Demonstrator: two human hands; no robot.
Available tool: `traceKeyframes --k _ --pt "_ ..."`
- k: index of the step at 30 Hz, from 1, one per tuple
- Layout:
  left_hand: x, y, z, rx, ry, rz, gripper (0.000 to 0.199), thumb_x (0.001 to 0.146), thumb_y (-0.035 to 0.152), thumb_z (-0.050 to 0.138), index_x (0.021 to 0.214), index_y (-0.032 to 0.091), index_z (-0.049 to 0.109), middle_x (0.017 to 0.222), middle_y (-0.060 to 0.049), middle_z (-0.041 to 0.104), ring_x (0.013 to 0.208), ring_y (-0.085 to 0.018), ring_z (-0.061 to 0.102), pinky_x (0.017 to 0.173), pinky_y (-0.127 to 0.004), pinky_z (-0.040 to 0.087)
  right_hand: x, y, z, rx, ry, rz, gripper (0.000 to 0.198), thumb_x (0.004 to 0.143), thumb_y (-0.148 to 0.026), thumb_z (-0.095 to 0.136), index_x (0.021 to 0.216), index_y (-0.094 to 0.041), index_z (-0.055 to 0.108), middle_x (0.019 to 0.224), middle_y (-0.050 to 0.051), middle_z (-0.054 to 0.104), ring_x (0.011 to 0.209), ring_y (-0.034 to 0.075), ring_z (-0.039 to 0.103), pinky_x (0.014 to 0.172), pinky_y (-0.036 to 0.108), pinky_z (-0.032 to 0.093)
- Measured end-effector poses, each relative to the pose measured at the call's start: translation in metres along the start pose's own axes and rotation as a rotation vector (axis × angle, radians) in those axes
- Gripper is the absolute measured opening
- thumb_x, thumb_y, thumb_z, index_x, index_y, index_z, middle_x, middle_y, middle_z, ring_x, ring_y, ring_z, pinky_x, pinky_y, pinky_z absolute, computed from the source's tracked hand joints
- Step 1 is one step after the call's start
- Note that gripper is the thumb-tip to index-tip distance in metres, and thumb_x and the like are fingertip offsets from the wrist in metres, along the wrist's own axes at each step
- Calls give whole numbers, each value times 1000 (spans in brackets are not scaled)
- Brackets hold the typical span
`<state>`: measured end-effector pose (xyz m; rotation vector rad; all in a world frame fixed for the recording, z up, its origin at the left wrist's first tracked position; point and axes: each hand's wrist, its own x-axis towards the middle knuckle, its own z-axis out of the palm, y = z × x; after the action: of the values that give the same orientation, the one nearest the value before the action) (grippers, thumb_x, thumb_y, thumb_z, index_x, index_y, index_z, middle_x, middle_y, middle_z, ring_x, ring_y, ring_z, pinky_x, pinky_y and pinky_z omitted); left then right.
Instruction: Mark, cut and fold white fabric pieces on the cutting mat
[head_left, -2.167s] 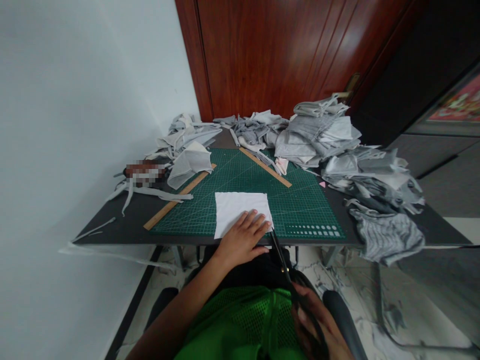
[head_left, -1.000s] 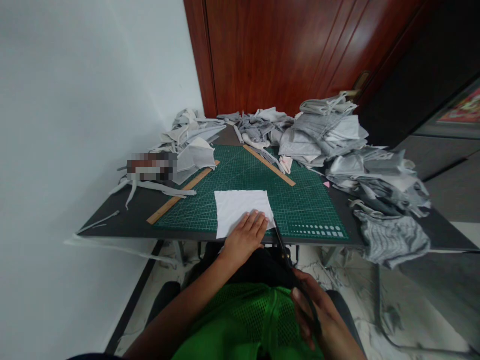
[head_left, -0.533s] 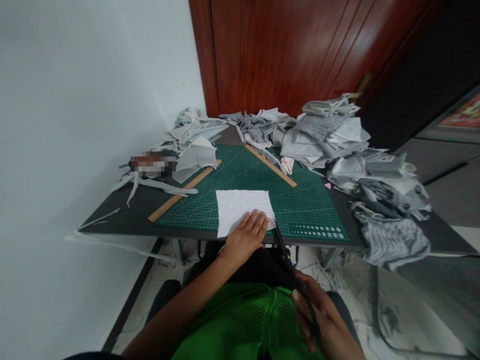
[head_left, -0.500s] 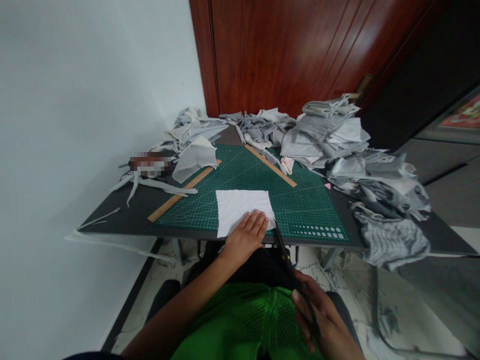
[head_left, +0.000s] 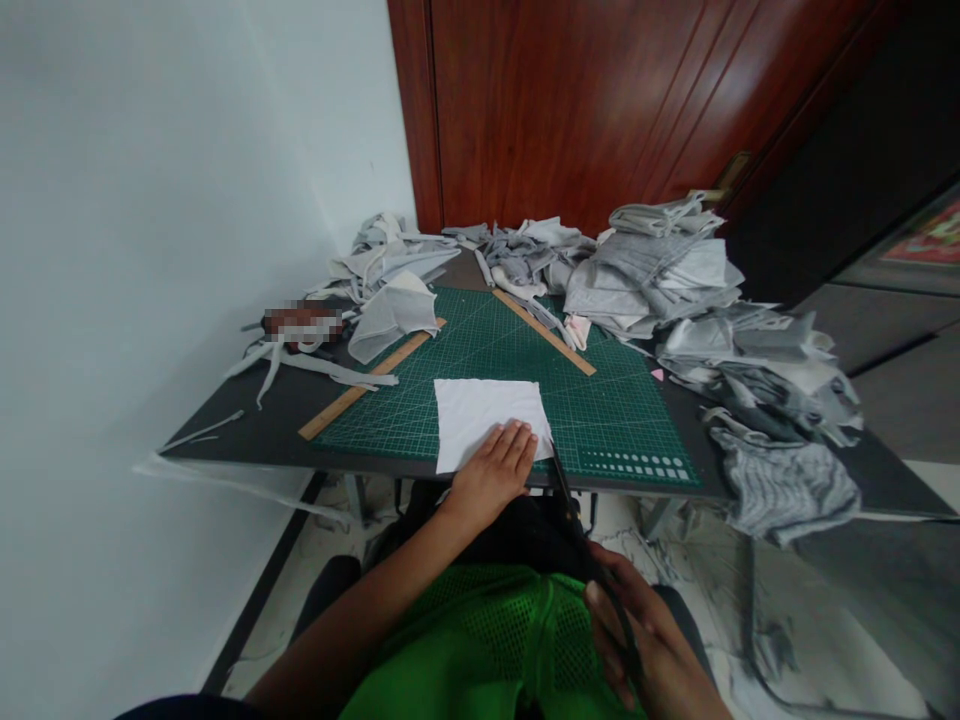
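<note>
A white, roughly rectangular piece of cloth (head_left: 472, 408) lies on the green cutting mat (head_left: 622, 410) close to the table's front edge. My left hand (head_left: 499, 465) rests flat on its lower right part, fingers stretched out. Below the table edge, my right hand (head_left: 637, 620) is wrapped round the handles of a pair of black scissors (head_left: 568, 495). Their blade tips touch the cloth's lower right corner, just beside my left fingers. How far apart the blades stand is hard to make out.
Two wooden rulers (head_left: 544, 333) lie slanted on the mat. Grey and white fabric pieces (head_left: 652, 270) are heaped at the back and right, and more scraps (head_left: 394, 310) lie at the left. A striped grey cloth (head_left: 787, 480) hangs over the table's front right edge.
The camera view has shifted very slightly. Both hands, the scissors and the white cloth keep practically the same places.
</note>
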<state>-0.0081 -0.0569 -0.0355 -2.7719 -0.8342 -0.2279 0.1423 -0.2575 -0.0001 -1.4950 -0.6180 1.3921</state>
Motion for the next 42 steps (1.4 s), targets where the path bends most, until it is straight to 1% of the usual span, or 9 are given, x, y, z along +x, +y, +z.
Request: traceKeyframes --k 4,8,15,19,22,25,30,36,42 --pt "0 0 1 13 -2 -3 78 91 44 71 152 6 40 160 -20 36 151 -32 32 125 -47 31 -1 -2 2 -38 23 -2 75 82 -67 70 139 -21 52 50 -9 48 37 8 36 35 19 32" --pt "1 1 1 22 -1 5 79 91 44 71 151 4 41 160 -21 37 150 -33 34 125 -47 31 1 3 0 -13 2 -19 77 82 -67 70 141 -22 49 54 -8 52 38 8 37 35 18 31" --pt "1 1 -1 15 -12 3 80 90 44 72 151 4 40 161 -21 35 150 -33 34 125 -46 31 3 7 -4 14 -12 -24 72 84 -62 71 139 -22 50 53 -9 50 37 8 36 35 19 30" --pt "1 1 2 38 13 7 77 92 44 70 150 2 42 159 -21 38 148 -34 37 124 -46 33 2 1 -1 65 5 55 69 80 -63 75 132 -24 53 56 -10 46 39 7 36 33 17 29" --pt "1 1 3 49 33 11 74 93 43 69 149 2 43 158 -22 40 147 -34 39 123 -47 34 5 -2 -2 120 10 55 63 79 -63 76 124 -25 55 60 -10 45 39 5 32 33 15 26" --pt "1 2 3 45 41 4 75 92 42 71 149 2 44 157 -22 41 146 -34 40 123 -46 35 11 -5 -6 149 -3 62 60 78 -60 78 121 -25 55 61 -11 43 41 4 30 34 14 25" --pt "1 2 1 34 41 -17 76 91 49 70 148 7 46 157 -19 42 147 -32 40 123 -45 33 14 -9 -9 143 -18 88 57 77 -57 80 119 -26 57 62 -11 43 43 4 31 34 13 25" --pt "0 1 -5 -52 45 -26 81 89 61 67 153 17 43 161 -10 40 150 -34 34 123 -52 30 6 -10 -16 140 -13 102 61 73 -60 82 117 -26 58 62 -10 46 40 3 30 34 14 24" --pt "-1 -1 -4 -110 40 -11 80 92 61 63 154 15 41 161 -9 39 151 -35 31 123 -54 26 20 -13 -13 147 -41 83 59 74 -57 82 118 -27 57 64 -11 46 43 4 31 34 14 26"
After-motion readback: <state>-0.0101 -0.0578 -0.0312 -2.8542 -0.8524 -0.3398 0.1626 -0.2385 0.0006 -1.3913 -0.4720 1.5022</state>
